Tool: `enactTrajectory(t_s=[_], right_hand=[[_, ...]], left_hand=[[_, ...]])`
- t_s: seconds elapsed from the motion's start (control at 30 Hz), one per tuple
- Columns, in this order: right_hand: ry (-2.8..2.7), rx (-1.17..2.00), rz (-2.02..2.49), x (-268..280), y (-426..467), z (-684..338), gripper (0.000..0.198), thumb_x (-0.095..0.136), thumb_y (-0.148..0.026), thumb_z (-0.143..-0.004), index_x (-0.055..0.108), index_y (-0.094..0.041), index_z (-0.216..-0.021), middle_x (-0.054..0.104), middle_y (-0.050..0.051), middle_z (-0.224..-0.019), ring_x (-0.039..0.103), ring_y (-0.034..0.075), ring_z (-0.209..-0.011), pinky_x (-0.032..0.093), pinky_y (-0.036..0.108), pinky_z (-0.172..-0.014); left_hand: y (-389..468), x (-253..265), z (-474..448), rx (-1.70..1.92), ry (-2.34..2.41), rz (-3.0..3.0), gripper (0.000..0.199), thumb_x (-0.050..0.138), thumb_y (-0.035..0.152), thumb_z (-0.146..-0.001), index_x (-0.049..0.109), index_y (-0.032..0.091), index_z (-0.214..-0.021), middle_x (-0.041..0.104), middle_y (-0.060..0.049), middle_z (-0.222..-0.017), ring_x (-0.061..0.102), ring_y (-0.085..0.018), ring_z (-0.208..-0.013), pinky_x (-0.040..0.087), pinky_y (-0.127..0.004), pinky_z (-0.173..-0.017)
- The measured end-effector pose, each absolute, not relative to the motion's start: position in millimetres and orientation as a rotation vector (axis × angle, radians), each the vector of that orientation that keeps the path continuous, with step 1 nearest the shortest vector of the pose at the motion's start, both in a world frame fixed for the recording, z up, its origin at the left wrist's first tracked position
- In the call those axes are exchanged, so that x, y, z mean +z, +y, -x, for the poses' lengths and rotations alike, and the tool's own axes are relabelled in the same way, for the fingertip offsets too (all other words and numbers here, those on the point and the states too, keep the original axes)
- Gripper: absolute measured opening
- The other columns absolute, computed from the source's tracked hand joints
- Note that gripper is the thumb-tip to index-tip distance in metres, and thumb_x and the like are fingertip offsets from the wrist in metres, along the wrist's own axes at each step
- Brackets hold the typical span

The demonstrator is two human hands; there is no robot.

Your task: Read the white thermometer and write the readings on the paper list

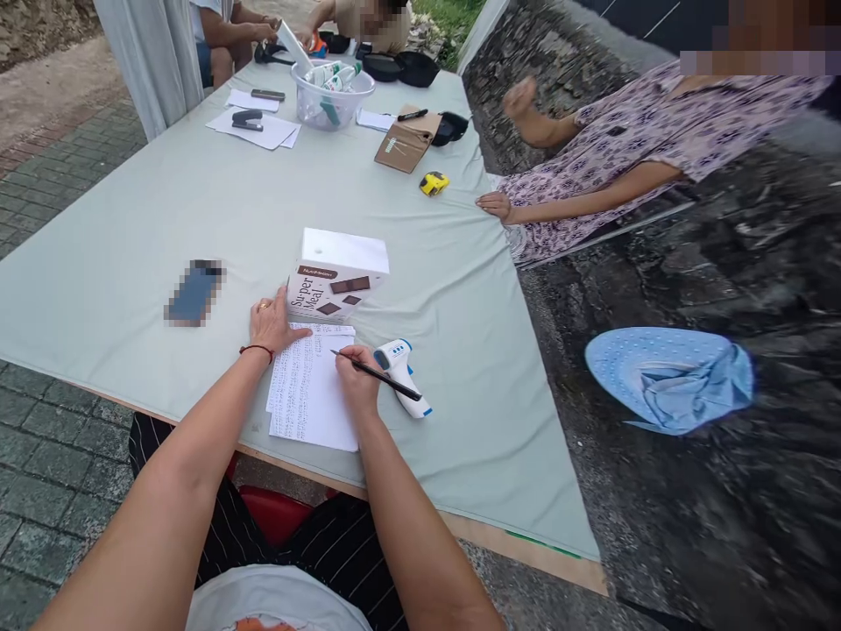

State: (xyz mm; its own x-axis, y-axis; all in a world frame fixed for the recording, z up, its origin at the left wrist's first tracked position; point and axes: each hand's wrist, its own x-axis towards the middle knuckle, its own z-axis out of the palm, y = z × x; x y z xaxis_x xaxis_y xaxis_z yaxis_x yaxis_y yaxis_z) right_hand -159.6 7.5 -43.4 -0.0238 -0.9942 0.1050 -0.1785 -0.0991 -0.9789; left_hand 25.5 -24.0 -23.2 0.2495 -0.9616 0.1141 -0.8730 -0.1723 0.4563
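Observation:
With its tip over the paper, a black pen [387,380] is gripped in my right hand [358,377]. Beneath it lie stacked white sheets [321,412], with dense handwriting down their left part. My left hand [269,324] rests at the top left of the sheets, thumb stretched out on the paper and fingers up against the side of a white box [345,250] labelled "Super Meal". A white and blue infrared thermometer [402,372] lies just right of my right hand, behind the pen's rear end.
A phone [195,294] lies to the left. Farther back are a yellow tape measure [434,183], a brown notebook [400,151], a stapler [247,119] and a plastic basket [315,109] of bottles. A person in a floral dress [565,202] stands at the right edge; others sit at the far end.

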Motion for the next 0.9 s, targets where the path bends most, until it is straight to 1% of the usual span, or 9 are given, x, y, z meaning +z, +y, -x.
enactTrajectory(t_s=[0.07, 0.2, 0.37, 0.53, 0.77, 0.9], right_hand=[[1.372, -1.232, 1.39, -45.7, 7.7, 158.1, 0.022, 0.053, -0.041, -0.065, 0.055, -0.02, -0.071, 0.056, 0.0, -0.064, 0.048, 0.015, -0.059, 0.042, 0.028, -0.058], [1.395, -1.227, 1.414, -47.8, 11.5, 156.2, 0.022, 0.052, -0.042, -0.064, 0.057, -0.021, -0.067, 0.058, 0.001, -0.063, 0.05, 0.016, -0.063, 0.046, 0.031, -0.063], [1.355, -1.128, 1.503, -47.7, 14.6, 154.2, 0.02, 0.052, -0.041, -0.066, 0.058, -0.021, -0.068, 0.06, 0.001, -0.065, 0.053, 0.017, -0.065, 0.046, 0.031, -0.064], [1.361, -1.077, 1.514, -48.6, 14.2, 153.9, 0.02, 0.053, -0.041, -0.067, 0.058, -0.022, -0.069, 0.061, 0.0, -0.066, 0.053, 0.017, -0.065, 0.047, 0.031, -0.065], [1.36, -1.051, 1.493, -49.5, 13.8, 153.2, 0.021, 0.054, -0.042, -0.068, 0.06, -0.021, -0.071, 0.062, 0.001, -0.069, 0.055, 0.018, -0.066, 0.048, 0.032, -0.068], [1.37, -1.023, 1.494, -49.1, 14.1, 152.5, 0.022, 0.054, -0.042, -0.068, 0.061, -0.021, -0.072, 0.063, 0.001, -0.07, 0.056, 0.018, -0.068, 0.047, 0.032, -0.069]], left_hand=[[-24.0, -24.0, -25.7, -0.27, -1.676, -2.083, 0.112, 0.085, 0.053, -0.06, 0.027, 0.016, -0.148, 0.062, -0.017, -0.121, 0.048, -0.036, -0.119, 0.029, -0.045, -0.104], [-23.8, -24.3, -25.1, -0.285, -1.679, -2.075, 0.111, 0.085, 0.053, -0.06, 0.029, 0.015, -0.148, 0.063, -0.016, -0.12, 0.048, -0.035, -0.118, 0.029, -0.045, -0.104], [-23.2, -23.5, -24.4, -0.292, -1.675, -2.077, 0.108, 0.084, 0.054, -0.063, 0.029, 0.015, -0.147, 0.064, -0.016, -0.117, 0.047, -0.036, -0.119, 0.029, -0.045, -0.105], [-22.3, -23.7, -24.2, -0.282, -1.681, -2.071, 0.108, 0.084, 0.053, -0.062, 0.029, 0.015, -0.147, 0.064, -0.015, -0.118, 0.048, -0.035, -0.119, 0.029, -0.044, -0.105], [-22.4, -23.0, -24.2, -0.3, -1.677, -2.076, 0.109, 0.086, 0.051, -0.061, 0.029, 0.014, -0.147, 0.062, -0.016, -0.121, 0.046, -0.036, -0.121, 0.028, -0.045, -0.106], [-22.4, -22.8, -24.2, -0.303, -1.677, -2.07, 0.108, 0.085, 0.051, -0.062, 0.029, 0.015, -0.147, 0.063, -0.016, -0.12, 0.046, -0.036, -0.121, 0.028, -0.046, -0.106]])
